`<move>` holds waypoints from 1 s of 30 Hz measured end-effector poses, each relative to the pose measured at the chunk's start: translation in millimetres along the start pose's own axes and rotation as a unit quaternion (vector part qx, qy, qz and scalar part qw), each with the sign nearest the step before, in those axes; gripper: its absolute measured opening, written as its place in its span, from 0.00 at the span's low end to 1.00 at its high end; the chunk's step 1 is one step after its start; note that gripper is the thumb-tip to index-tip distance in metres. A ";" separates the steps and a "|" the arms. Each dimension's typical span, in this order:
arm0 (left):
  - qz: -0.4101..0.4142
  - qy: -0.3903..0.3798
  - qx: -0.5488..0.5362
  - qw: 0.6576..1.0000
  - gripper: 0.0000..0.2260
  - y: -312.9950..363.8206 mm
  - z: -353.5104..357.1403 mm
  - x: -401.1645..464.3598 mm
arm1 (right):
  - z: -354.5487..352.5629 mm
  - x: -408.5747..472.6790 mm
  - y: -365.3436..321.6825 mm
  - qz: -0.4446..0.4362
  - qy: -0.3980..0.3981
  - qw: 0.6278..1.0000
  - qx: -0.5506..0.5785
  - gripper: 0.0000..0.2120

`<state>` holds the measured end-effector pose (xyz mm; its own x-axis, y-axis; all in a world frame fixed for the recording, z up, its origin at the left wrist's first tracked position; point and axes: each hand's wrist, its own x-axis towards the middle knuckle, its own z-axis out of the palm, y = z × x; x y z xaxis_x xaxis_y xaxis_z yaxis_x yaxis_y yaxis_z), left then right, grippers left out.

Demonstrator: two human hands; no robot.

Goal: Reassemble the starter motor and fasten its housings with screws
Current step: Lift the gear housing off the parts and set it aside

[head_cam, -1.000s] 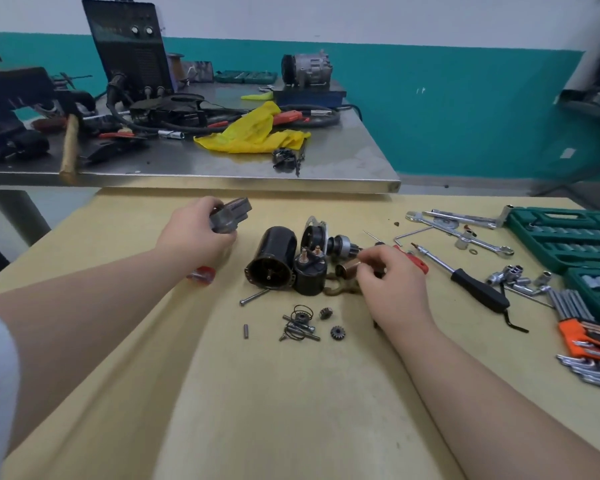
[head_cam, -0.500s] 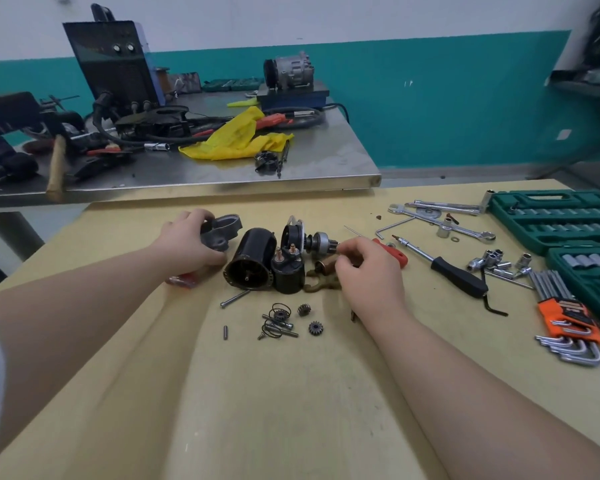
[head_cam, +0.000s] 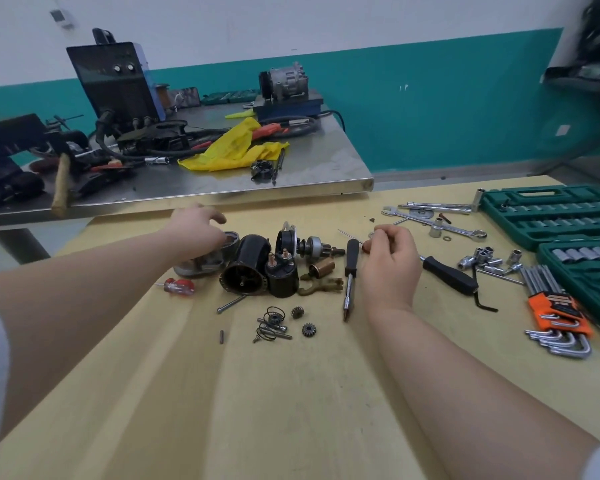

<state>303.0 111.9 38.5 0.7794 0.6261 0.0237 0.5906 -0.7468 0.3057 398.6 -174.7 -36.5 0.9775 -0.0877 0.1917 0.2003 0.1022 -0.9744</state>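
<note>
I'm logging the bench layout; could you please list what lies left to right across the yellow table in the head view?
Red-handled screwdriver → black motor housing → solenoid → black screwdriver → right hand → orange hex key set.

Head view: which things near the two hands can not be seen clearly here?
- Grey housing: near part hidden behind the left hand.
- Small item pinched by the right hand: covered by its curled fingers.
- Socket case: cut off by the right edge.
- Small gears: too small to count teeth.
</note>
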 end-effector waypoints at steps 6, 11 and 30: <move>0.066 -0.002 -0.032 0.997 0.21 64.0 3.9 1.0 | 1.7 5.9 2.0 0.034 0.014 0.999 0.027 0.09; 0.042 -0.127 0.088 0.987 0.29 113.2 21.4 -0.9 | 1.7 7.8 4.3 0.034 0.009 0.999 0.016 0.08; 0.077 -0.021 0.159 0.984 0.16 129.9 33.8 -3.5 | 5.0 6.5 4.6 0.038 -0.025 0.998 -0.041 0.09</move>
<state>384.0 5.2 46.0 0.8692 0.4945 0.0048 0.4945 -0.8691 -0.0113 406.2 -169.9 -39.1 0.9922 -0.0322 0.1207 0.1215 0.0242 -0.9923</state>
